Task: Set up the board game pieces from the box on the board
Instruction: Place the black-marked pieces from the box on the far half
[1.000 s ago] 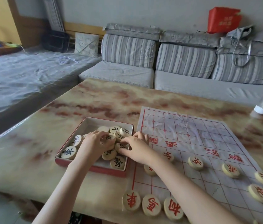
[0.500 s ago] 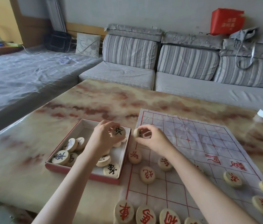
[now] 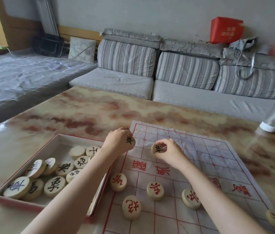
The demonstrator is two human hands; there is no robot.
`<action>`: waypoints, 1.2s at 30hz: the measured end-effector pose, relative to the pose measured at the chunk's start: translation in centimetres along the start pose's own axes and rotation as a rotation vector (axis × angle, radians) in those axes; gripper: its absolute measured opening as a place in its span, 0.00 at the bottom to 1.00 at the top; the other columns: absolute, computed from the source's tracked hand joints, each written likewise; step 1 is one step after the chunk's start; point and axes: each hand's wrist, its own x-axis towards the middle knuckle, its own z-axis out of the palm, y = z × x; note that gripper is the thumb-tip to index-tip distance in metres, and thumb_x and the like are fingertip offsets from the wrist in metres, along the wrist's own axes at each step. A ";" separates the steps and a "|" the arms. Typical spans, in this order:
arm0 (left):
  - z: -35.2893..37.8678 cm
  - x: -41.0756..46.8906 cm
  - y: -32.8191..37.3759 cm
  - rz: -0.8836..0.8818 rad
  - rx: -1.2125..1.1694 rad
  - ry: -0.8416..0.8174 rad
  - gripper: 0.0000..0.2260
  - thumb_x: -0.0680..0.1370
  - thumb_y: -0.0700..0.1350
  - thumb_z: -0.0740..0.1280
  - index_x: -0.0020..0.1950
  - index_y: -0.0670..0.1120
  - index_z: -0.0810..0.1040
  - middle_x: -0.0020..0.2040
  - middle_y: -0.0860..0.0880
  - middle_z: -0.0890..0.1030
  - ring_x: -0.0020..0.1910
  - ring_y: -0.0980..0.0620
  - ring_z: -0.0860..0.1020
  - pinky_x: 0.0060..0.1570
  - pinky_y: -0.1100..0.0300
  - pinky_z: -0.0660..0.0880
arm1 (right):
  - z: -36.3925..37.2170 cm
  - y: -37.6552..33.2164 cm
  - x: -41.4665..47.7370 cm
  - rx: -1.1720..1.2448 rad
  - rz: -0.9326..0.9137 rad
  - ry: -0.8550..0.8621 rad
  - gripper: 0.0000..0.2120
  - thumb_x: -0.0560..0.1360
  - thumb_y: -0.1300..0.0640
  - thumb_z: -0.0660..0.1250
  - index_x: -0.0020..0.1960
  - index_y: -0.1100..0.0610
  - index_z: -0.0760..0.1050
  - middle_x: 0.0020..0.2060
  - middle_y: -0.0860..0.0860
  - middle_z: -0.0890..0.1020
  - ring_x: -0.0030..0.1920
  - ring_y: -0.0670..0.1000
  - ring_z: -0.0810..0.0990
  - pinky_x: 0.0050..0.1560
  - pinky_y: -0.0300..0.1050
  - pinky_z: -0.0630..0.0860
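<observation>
A paper board (image 3: pixel 201 159) with a red grid lies on the marble table. My left hand (image 3: pixel 116 141) holds a round wooden piece with a black character (image 3: pixel 130 141) over the board's far left edge. My right hand (image 3: pixel 167 151) grips another black-character piece (image 3: pixel 157 148) just above the grid, a little to the right. The red-rimmed box (image 3: pixel 15 202) at the left holds several black-lettered pieces (image 3: pixel 54 184). Several red-lettered pieces (image 3: pixel 155 190) sit on the near half of the board.
The marble table (image 3: pixel 76 114) stretches beyond the board. A grey striped sofa (image 3: pixel 167 78) runs along the far side, with a red box (image 3: pixel 226 32) and a grey bag (image 3: pixel 244 65) on it. A white-capped object (image 3: pixel 268 126) lies at the table's right edge.
Both hands lifted out of the box, each with a black-character piece, and moved forward and right over the far half of the board. The camera leaned in closer.
</observation>
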 end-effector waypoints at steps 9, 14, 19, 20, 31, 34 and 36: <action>1.8 0.6 -0.5 0.002 0.050 -0.041 0.15 0.74 0.51 0.64 0.57 0.47 0.78 0.55 0.46 0.80 0.56 0.46 0.75 0.53 0.58 0.69 | 0.2 1.4 1.1 -0.006 -0.033 0.038 0.20 0.70 0.58 0.70 0.61 0.55 0.73 0.55 0.50 0.72 0.53 0.48 0.72 0.49 0.37 0.65; 0.8 0.5 -1.0 -0.032 -0.011 -0.083 0.24 0.71 0.54 0.69 0.66 0.49 0.72 0.65 0.48 0.75 0.64 0.48 0.72 0.62 0.55 0.70 | 0.7 1.3 1.6 -0.033 -0.035 0.026 0.21 0.70 0.57 0.70 0.62 0.55 0.73 0.56 0.50 0.72 0.55 0.48 0.73 0.51 0.38 0.66; -1.5 -0.7 -1.6 -0.040 -0.063 0.002 0.16 0.72 0.48 0.69 0.60 0.49 0.77 0.56 0.49 0.80 0.56 0.49 0.77 0.55 0.56 0.73 | 1.2 0.9 1.2 -0.123 -0.034 0.030 0.21 0.71 0.52 0.69 0.63 0.55 0.72 0.57 0.51 0.72 0.60 0.51 0.72 0.58 0.43 0.70; -2.0 -1.0 -2.0 -0.043 -0.075 0.016 0.15 0.72 0.46 0.69 0.59 0.48 0.78 0.54 0.48 0.81 0.54 0.49 0.78 0.54 0.57 0.74 | 1.2 0.6 1.0 -0.133 -0.043 0.044 0.20 0.72 0.51 0.67 0.63 0.54 0.72 0.58 0.51 0.72 0.61 0.51 0.70 0.59 0.44 0.69; -6.3 -7.5 -7.0 -0.109 -0.105 -0.042 0.14 0.69 0.46 0.73 0.54 0.47 0.80 0.44 0.52 0.79 0.45 0.53 0.78 0.48 0.61 0.73 | 3.0 -7.5 -2.5 0.015 -0.317 -0.015 0.16 0.74 0.57 0.65 0.62 0.52 0.74 0.56 0.47 0.76 0.60 0.46 0.71 0.55 0.37 0.64; -5.6 -8.7 -7.1 -0.119 -0.119 -0.085 0.20 0.65 0.49 0.76 0.56 0.51 0.78 0.48 0.53 0.80 0.46 0.54 0.78 0.49 0.61 0.73 | 4.3 -9.6 -2.8 0.013 -0.338 -0.077 0.18 0.74 0.58 0.66 0.64 0.52 0.73 0.51 0.46 0.73 0.61 0.47 0.70 0.58 0.35 0.64; -4.9 -9.1 -6.9 -0.087 -0.066 -0.055 0.22 0.65 0.51 0.75 0.57 0.52 0.77 0.51 0.54 0.80 0.49 0.53 0.77 0.50 0.60 0.72 | 5.3 -10.4 -2.6 -0.005 -0.324 -0.104 0.19 0.73 0.57 0.66 0.64 0.51 0.73 0.55 0.49 0.75 0.63 0.48 0.70 0.61 0.37 0.64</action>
